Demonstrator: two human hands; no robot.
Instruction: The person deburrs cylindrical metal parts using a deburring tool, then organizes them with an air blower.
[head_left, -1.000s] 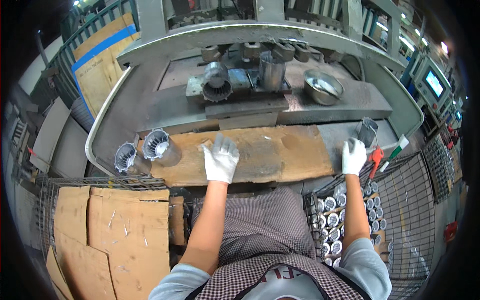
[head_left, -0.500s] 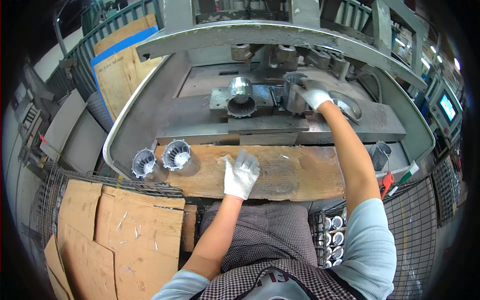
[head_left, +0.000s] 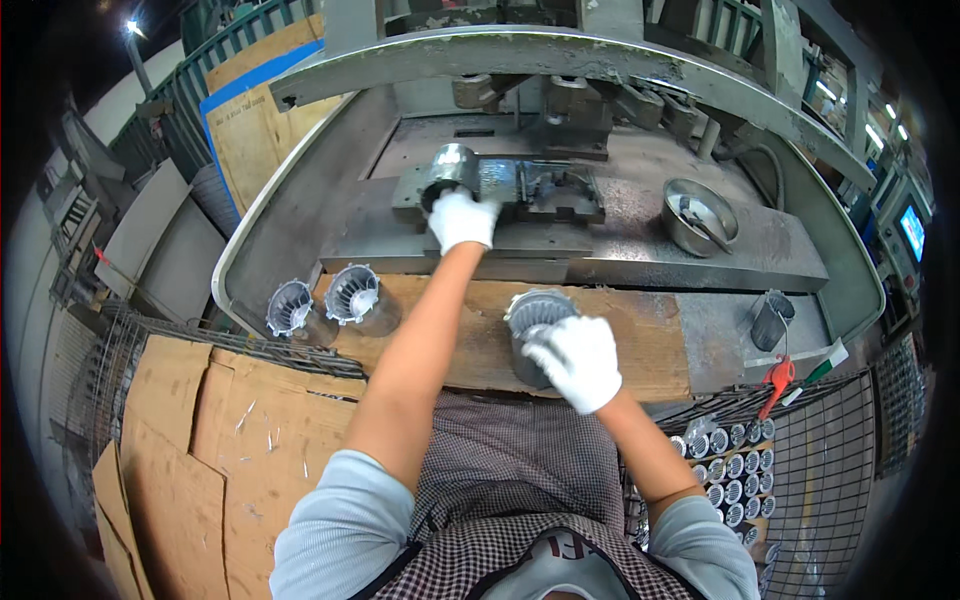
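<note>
In a white work glove, my left hand [head_left: 462, 220] reaches into the machine. Its fingers are closed at the near mouth of a shiny metal cylinder [head_left: 455, 160] on the left side of the metal fixture [head_left: 498, 182]; the fingertips are partly hidden. My gloved right hand [head_left: 580, 362] grips the rim of a finned metal cylinder [head_left: 530, 345], which stands on the wooden board [head_left: 645, 335] in front of me. Two similar finned cylinders, one at the left end [head_left: 290, 308] and one beside it [head_left: 358, 298], lean with their toothed mouths toward me.
A metal bowl [head_left: 690, 235] with a tool in it sits on the machine bed. Right of the board are a small metal can [head_left: 770, 322] and a red-handled tool [head_left: 777, 380]. Cardboard [head_left: 270, 450] lies at left; a wire basket [head_left: 820, 470] holds several round parts.
My right hand has brought a finned cylinder from the fixture's right side down to the board. My left hand has moved from the board up to the cylinder on the fixture's left side.
</note>
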